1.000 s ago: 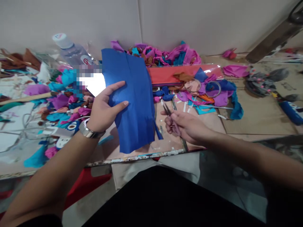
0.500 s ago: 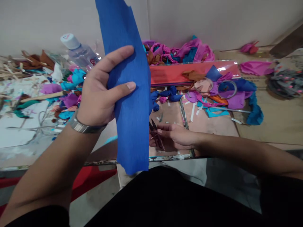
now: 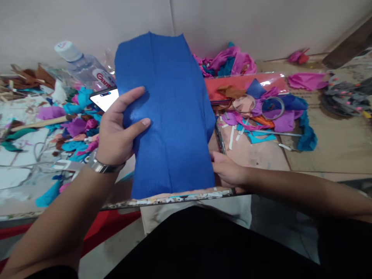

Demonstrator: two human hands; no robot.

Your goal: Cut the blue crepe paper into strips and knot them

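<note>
A wide sheet of blue crepe paper (image 3: 171,116) with a fold line down it stands in front of me, its lower end near the table's front edge. Its left side is gripped by my left hand (image 3: 120,130), thumb and forefinger lying over the front face. My right hand (image 3: 228,168) is closed at the lower right edge of the sheet, with its fingertips partly behind the paper. The thread snips it held half a second ago are hidden from view now.
Left of the sheet are a capped plastic bottle (image 3: 84,68), a lit phone (image 3: 105,100) and many coloured paper scraps (image 3: 77,126). To the right lie tape rolls (image 3: 273,107), a red-orange packet (image 3: 213,86), pink paper (image 3: 308,80) and a dark wire bundle (image 3: 345,99).
The blue crepe paper has opened out from a narrow strip to a wide sheet and sits lower. My right hand has moved slightly right, and the snips have gone behind the paper.
</note>
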